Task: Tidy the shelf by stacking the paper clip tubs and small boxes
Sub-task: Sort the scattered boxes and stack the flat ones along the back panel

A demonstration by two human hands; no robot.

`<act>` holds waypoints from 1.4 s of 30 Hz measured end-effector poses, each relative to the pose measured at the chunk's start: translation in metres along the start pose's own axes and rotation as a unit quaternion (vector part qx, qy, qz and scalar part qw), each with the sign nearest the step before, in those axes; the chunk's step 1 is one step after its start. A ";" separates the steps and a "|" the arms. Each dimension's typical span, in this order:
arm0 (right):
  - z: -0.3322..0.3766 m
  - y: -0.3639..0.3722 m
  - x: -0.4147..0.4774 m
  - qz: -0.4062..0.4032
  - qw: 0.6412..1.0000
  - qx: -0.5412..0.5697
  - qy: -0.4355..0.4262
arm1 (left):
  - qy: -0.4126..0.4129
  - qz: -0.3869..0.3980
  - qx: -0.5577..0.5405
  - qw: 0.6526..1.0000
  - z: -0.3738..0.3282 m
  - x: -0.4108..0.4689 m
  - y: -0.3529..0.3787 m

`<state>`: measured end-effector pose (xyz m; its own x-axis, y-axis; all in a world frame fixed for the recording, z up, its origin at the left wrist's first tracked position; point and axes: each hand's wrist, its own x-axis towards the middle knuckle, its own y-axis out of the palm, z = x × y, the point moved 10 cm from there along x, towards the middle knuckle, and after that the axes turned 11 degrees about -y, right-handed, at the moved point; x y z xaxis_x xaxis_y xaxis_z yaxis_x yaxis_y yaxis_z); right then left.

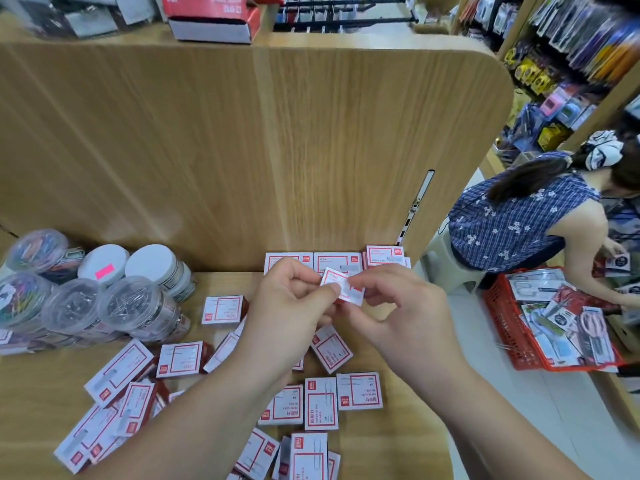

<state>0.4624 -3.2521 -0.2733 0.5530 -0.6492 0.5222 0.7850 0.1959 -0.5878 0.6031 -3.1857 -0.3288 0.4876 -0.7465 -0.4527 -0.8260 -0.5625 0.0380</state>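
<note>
Left hand point(294, 299) and right hand point(398, 306) both pinched one small paper clip box point(343, 288) above the shelf point(398, 427), clear tubs point(138, 308) bunched at its back-left corner.

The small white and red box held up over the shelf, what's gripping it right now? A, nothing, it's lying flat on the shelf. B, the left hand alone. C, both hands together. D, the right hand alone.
C: the left hand and the right hand both pinch the small box, lifted above the loose boxes scattered on the shelf.
</note>
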 end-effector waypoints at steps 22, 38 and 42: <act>-0.070 -0.035 -0.001 -0.060 0.988 -0.133 0.051 | 0.027 0.089 0.285 0.954 -0.013 0.009 0.060; -0.067 -0.030 -0.001 -0.054 0.990 -0.104 0.076 | 0.040 0.102 0.250 0.962 -0.012 0.013 0.055; -0.034 -0.030 0.001 -0.073 0.994 -0.083 0.022 | 0.066 0.064 0.247 0.965 -0.013 -0.006 0.028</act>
<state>0.4304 -3.2837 -0.2763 0.4212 -0.6938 0.5841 0.7970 -0.0242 -0.6035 0.5804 -3.2019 -0.3130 0.3782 -0.8557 -0.3534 -0.8998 -0.2499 -0.3577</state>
